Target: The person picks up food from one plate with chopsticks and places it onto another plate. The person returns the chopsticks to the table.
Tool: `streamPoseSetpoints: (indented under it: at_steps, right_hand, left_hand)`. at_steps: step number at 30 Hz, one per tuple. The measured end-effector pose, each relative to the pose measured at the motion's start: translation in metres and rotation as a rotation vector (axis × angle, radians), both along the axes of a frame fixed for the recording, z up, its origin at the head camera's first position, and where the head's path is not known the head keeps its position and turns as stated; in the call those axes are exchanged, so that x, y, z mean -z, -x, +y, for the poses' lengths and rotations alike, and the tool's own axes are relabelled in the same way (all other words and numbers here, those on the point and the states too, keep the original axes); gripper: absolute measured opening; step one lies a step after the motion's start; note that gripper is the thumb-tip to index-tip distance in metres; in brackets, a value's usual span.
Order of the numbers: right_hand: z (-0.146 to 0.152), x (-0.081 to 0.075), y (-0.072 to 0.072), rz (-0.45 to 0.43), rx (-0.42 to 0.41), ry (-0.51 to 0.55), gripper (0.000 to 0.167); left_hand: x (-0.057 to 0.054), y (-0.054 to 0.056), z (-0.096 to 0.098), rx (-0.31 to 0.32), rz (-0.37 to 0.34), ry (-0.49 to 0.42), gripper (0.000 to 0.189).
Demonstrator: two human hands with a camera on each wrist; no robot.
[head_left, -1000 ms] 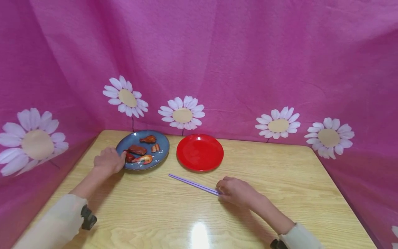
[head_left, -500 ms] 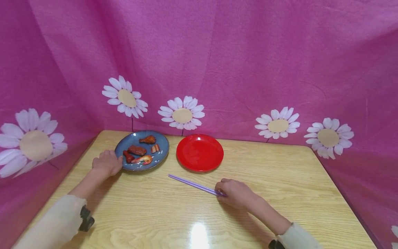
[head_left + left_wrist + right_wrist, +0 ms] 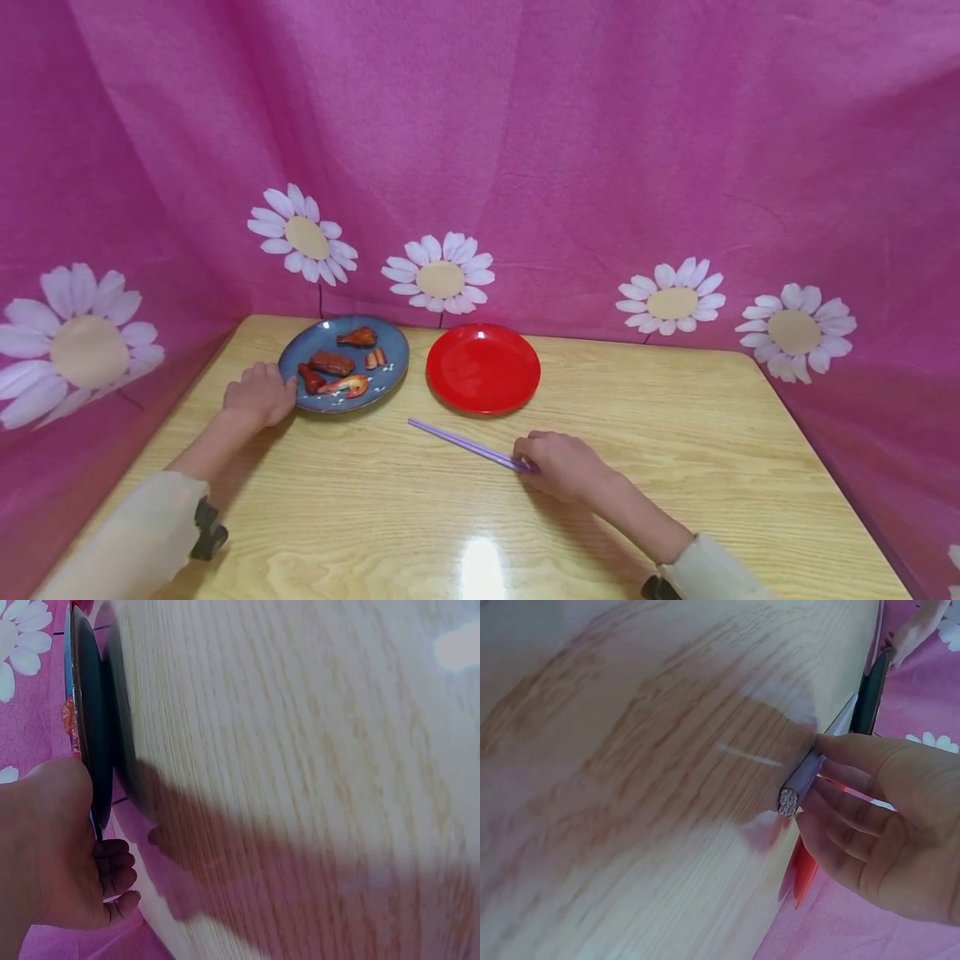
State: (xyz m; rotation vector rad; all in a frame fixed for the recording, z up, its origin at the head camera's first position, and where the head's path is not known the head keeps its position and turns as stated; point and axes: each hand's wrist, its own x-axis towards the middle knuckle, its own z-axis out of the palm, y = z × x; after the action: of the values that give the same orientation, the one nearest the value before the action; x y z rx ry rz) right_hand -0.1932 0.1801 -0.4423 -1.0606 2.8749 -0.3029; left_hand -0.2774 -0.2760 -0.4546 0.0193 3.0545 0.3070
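A blue plate (image 3: 390, 375) stands at the table's back left, bearing several pieces of food: a drumstick (image 3: 311, 379), a shrimp (image 3: 347, 386), a brown slab of meat (image 3: 332, 362), a striped piece (image 3: 375, 358) and another brown piece (image 3: 358, 336). At its left rim my left hand (image 3: 258, 394) grips the edge; the left wrist view has the thumb side over the rim and the fingers curled below. Purple chopsticks (image 3: 461, 442) lie on the wood, lower right of the plate. My right hand (image 3: 562, 465) pinches their near end between thumb and fingers, which the right wrist view confirms.
A red plate (image 3: 483, 367) sits right of the blue one, close beside it. Behind the wooden table (image 3: 675, 417) and along its sides hangs a pink cloth (image 3: 562, 167) with white daisies. A light reflection lies near the table's front.
My left thumb has drawn back from over the drumstick to the rim. The right hand has shifted slightly left along the chopsticks, its fingers now around their end. The plates stay put.
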Motion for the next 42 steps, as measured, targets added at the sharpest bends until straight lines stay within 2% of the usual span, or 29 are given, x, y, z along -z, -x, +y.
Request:
streamPoseSetpoints:
  at_steps: [11,24,32,42]
  right_hand:
    - [-0.002,0.003,0.001,0.001,0.009,-0.014,0.018]
    - [0.0,0.004,0.0,0.074,-0.015,-0.012,0.011]
    - [0.0,0.006,0.0,0.08,0.003,0.0,0.012]
    - [-0.006,0.012,0.0,0.138,0.052,0.008,0.016]
  left_hand:
    - [0.0,0.001,0.001,-0.004,0.011,0.004,0.052]
    - [0.003,0.002,0.0,0.005,-0.004,0.03,0.053]
    - [0.003,0.002,0.0,0.001,0.009,0.023,0.052]
    - [0.001,0.001,0.001,-0.011,0.006,0.019,0.052]
